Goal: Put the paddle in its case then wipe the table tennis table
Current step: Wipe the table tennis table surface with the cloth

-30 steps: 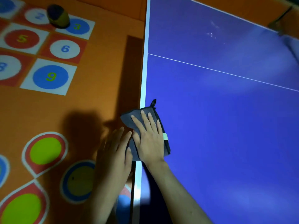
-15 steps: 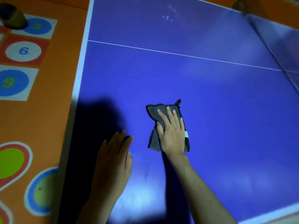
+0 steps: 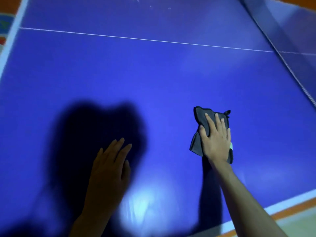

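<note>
Right hand point(image 3: 216, 139) flat, fingers spread on dark grey microfibre cloth point(image 3: 201, 117); left hand point(image 3: 109, 166) flat, fingers together, on blue worktop point(image 3: 153, 74); keep pressure even w/ overlapping strokes

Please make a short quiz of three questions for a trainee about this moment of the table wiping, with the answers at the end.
1. True or false: the right hand presses the grey cloth flat on the blue table with straight fingers.
2. Where is the left hand? A) on the cloth B) over the table, apart from the cloth C) on the net
3. Fill in: the thin white line lies ____ both hands, toward the top of the picture.

Key: 1 true. 2 B; the left hand holds nothing, and whether it touches the table cannot be told. 3 beyond.
</note>
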A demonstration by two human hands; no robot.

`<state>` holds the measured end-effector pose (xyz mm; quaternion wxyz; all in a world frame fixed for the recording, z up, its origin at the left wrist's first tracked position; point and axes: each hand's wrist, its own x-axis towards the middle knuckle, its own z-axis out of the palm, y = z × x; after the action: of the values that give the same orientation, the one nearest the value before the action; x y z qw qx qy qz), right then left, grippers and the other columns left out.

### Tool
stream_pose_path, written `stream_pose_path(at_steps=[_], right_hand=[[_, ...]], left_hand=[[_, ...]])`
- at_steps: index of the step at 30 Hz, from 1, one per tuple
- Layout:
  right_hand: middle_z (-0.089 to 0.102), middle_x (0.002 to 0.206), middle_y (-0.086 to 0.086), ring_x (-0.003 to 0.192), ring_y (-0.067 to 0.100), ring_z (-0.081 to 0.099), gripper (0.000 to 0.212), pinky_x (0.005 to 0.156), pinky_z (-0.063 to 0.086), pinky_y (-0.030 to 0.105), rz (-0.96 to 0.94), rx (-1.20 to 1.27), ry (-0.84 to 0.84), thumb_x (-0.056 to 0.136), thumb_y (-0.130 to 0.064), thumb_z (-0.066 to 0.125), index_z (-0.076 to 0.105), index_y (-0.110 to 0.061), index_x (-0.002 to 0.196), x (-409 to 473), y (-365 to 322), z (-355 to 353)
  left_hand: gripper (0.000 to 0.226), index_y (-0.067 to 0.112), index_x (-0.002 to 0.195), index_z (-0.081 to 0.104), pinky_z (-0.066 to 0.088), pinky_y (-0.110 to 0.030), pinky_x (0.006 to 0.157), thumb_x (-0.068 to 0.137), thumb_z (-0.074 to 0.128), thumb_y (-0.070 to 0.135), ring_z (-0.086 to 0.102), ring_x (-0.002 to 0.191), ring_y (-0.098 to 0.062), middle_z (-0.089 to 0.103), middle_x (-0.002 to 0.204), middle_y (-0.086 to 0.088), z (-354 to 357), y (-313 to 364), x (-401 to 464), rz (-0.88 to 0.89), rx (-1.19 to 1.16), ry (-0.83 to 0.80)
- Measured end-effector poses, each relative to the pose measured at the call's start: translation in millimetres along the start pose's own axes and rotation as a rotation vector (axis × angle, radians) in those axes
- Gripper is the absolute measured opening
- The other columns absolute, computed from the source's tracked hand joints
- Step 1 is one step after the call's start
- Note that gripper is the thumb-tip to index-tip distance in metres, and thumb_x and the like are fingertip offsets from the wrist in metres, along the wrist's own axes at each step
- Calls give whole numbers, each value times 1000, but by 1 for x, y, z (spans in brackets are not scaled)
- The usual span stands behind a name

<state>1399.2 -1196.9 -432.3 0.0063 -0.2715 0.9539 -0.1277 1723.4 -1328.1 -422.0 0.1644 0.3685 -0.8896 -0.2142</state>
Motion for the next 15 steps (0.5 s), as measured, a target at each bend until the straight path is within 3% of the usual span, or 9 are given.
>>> stream_pose_path(at_steps=[6, 15], right_hand=[[13, 174, -7, 161, 17, 7, 67, 130, 3, 43, 18, -21, -22, 99, -58, 19, 24, -41, 163, -8, 2, 3], [19, 173, -7, 161, 17, 11, 66, 131, 7, 45, -106, -40, -14, 100, -55, 16, 26, -40, 163, -81, -104, 30]], left_hand=[[49, 14, 140, 61, 35, -57, 117, 95, 44, 23, 47, 143, -29, 53, 151, -6, -7, -7, -3, -3, -4, 40], [51, 15, 144, 57, 34, -57, 117, 95, 44, 24, 44, 145, -28, 50, 154, -5, -54, -67, -40, -37, -65, 94]])
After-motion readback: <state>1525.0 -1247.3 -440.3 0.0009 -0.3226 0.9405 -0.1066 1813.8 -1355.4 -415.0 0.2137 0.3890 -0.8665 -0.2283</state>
